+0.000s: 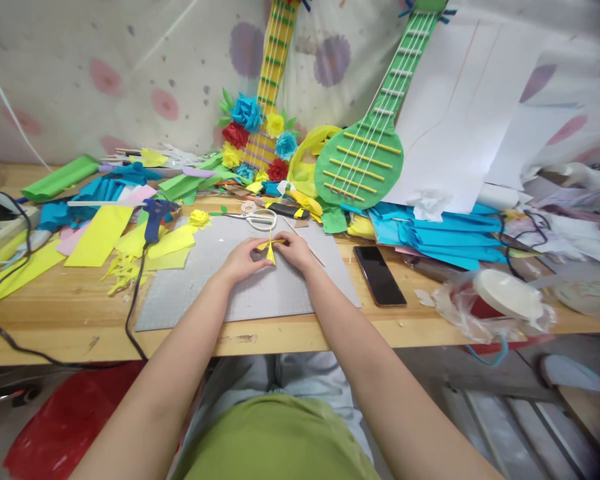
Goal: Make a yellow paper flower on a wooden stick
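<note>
Between my two hands is a small piece of yellow crepe paper (271, 253), pinched to a narrow waist with its lower end fanned out. My left hand (245, 260) is closed on its left side, thumb and fingers pressed together. From the right, my right hand (295, 250) pinches the same yellow paper with its fingertips. Both hands are just above the grey cutting mat (180, 303). White-handled scissors (263, 220) lie right behind the hands. To their right a thin white stick (310, 248) rests on the mat, partly hidden by my right hand.
A blue glue gun (153, 217) with a black cord lies at left among yellow paper strips (100, 237). A phone (379, 277) is right of the mat. Green (360, 163) and yellow (275, 60) paper guitars lean at the back. Blue crepe paper (435, 230) is piled at right.
</note>
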Motion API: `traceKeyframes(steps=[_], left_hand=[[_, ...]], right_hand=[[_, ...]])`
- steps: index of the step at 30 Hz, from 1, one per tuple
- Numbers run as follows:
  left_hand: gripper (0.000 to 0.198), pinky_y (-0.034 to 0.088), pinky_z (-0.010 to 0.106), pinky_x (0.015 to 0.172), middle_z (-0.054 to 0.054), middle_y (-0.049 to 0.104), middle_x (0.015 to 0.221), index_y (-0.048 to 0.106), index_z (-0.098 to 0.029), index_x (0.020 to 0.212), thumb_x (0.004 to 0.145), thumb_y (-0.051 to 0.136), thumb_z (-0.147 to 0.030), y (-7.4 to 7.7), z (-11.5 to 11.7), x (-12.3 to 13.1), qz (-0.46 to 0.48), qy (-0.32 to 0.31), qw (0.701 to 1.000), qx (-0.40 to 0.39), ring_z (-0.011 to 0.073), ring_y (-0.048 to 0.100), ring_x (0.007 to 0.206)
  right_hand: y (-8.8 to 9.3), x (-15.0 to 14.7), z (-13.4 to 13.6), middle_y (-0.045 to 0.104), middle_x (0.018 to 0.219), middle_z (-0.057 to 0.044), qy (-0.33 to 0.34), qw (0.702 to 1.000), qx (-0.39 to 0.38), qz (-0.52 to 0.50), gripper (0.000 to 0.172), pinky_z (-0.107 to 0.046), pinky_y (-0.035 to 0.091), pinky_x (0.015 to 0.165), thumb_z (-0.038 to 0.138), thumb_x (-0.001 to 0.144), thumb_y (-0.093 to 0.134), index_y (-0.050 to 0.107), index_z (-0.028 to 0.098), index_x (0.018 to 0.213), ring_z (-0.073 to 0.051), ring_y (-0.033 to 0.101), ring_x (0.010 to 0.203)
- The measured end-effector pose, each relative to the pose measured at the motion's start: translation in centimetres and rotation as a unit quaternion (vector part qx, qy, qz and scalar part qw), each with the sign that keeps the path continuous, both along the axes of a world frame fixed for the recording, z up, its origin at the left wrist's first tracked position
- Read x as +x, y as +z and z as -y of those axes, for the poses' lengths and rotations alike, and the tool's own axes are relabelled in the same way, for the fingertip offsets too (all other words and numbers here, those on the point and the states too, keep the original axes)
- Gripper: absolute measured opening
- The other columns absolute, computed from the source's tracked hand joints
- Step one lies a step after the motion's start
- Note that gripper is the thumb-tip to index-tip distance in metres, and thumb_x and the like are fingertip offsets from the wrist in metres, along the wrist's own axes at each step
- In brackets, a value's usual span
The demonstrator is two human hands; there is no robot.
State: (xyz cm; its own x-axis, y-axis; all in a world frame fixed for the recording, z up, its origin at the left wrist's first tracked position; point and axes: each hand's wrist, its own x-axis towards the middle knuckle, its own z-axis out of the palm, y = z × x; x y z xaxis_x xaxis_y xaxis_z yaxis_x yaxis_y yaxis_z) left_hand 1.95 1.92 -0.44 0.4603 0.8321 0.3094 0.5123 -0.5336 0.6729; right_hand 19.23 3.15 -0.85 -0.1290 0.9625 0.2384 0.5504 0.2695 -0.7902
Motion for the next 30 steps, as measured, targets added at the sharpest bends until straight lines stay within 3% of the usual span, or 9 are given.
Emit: traceKeyframes(steps=[8,13,19,25,30], left_hand=[[0.051,0.039,0.034,0.093,0.006,0.057,0.115,0.053,-0.019,0.115,0.067,0.062,-0.032,0.0,-0.3,-0.4,0.012,-0.012,0.999,-0.028,0.0186,0.052,0.105],[0.047,0.041,0.032,0.09,0.005,0.059,0.109,0.054,-0.018,0.111,0.064,0.055,-0.017,-0.1,0.0,0.1,-0.023,0.036,0.999,0.02,0.0172,0.052,0.1],[0.026,0.042,0.032,0.084,0.005,0.063,0.093,0.061,-0.018,0.094,0.07,0.055,-0.026,0.2,0.4,0.6,-0.055,0.122,0.987,0.087,0.019,0.052,0.093],[0.02,0.043,0.028,0.07,0.003,0.06,0.082,0.061,-0.02,0.089,0.074,0.052,-0.029,0.1,0.4,0.6,-0.061,0.128,0.989,0.048,0.0155,0.054,0.078],[0.023,0.042,0.026,0.066,0.002,0.057,0.076,0.061,-0.02,0.093,0.073,0.052,-0.026,0.2,0.5,0.5,-0.073,0.124,0.988,0.06,0.0144,0.052,0.074]], right_hand=[[-0.2,0.1,-0.2,0.062,0.073,0.003,0.006,1.0,-0.001,-0.006,0.011,-0.021,0.038,0.061,0.021,0.071,0.055,0.063,0.02,0.078,-0.01,0.051,0.063],[-0.6,0.0,-0.1,0.064,0.078,0.003,0.02,1.0,0.014,0.004,0.014,-0.022,0.04,0.066,0.022,0.072,0.054,0.063,0.02,0.082,-0.01,0.053,0.068],[-0.5,-0.3,0.5,0.064,0.083,0.001,0.038,0.995,0.067,0.058,0.015,-0.025,0.04,0.073,0.021,0.073,0.053,0.062,0.021,0.086,-0.012,0.053,0.076],[0.4,-0.4,1.3,0.061,0.08,0.0,0.048,0.99,0.082,0.102,0.011,-0.026,0.039,0.073,0.023,0.074,0.052,0.06,0.02,0.082,-0.014,0.052,0.079],[0.8,-0.5,1.9,0.06,0.092,-0.003,0.069,0.989,0.087,0.098,0.022,-0.028,0.039,0.08,0.033,0.074,0.054,0.057,0.02,0.092,-0.016,0.05,0.089]])
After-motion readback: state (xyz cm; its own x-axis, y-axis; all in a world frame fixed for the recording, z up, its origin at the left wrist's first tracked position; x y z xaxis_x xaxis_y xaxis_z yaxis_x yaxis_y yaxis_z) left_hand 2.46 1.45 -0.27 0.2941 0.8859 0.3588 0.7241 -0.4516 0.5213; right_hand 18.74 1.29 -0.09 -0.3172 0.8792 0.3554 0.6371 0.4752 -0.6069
